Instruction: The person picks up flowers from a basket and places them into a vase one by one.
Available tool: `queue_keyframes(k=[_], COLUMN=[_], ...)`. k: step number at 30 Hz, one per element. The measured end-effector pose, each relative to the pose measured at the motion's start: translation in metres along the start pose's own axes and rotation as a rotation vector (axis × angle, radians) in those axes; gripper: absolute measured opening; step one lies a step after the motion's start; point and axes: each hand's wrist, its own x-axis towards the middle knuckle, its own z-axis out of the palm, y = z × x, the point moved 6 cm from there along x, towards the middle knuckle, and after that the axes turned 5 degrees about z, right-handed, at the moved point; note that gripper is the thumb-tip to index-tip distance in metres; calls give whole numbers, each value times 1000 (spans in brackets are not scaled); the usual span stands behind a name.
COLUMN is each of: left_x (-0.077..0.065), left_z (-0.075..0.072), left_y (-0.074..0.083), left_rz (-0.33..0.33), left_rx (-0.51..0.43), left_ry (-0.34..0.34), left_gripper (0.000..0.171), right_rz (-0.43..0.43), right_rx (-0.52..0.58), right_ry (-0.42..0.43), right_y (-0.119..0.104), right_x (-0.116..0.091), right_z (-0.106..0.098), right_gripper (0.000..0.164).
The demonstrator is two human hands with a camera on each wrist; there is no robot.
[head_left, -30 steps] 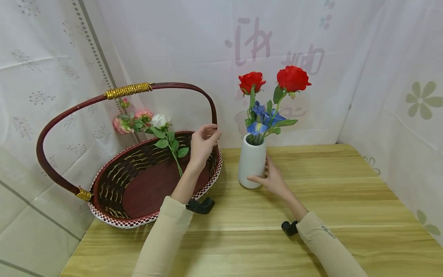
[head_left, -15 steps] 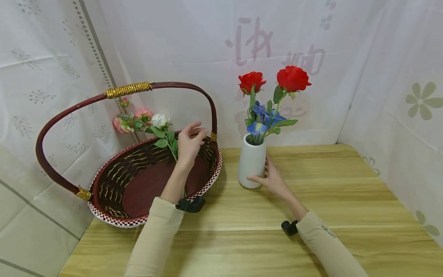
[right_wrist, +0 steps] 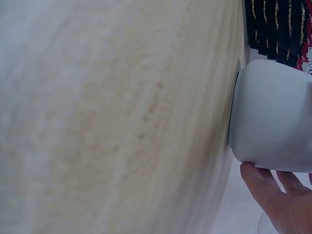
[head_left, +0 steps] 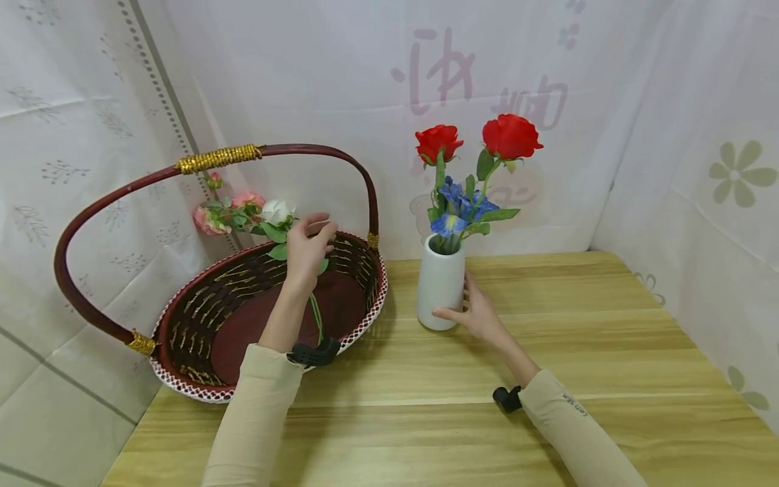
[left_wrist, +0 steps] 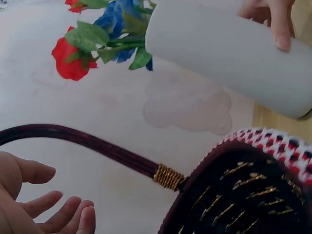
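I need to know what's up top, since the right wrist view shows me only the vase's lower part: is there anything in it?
Observer: Yes, the head view shows two red roses and blue flowers standing in the white vase.
Operator: Where's the left hand? I can't see it.
Observer: In the head view it appears over the basket, next to the white rose.
Operator: Has it got hold of anything?
Observer: The left wrist view shows its fingers loosely curled, with nothing held between them.

White, perhaps greyish, vase (head_left: 439, 287)
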Motion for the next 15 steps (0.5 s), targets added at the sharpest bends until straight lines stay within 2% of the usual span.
queue_keyframes(k=[15], left_x=[17], left_z=[-50], left_y=[-8], left_rz=[-124], left_rx=[22], left_ry=[107], left_gripper=[46], right_rz=[-5], right_rx=[4], right_ry=[1], right_y=[-2], right_x=[-1], right_z=[0], right_gripper=[105])
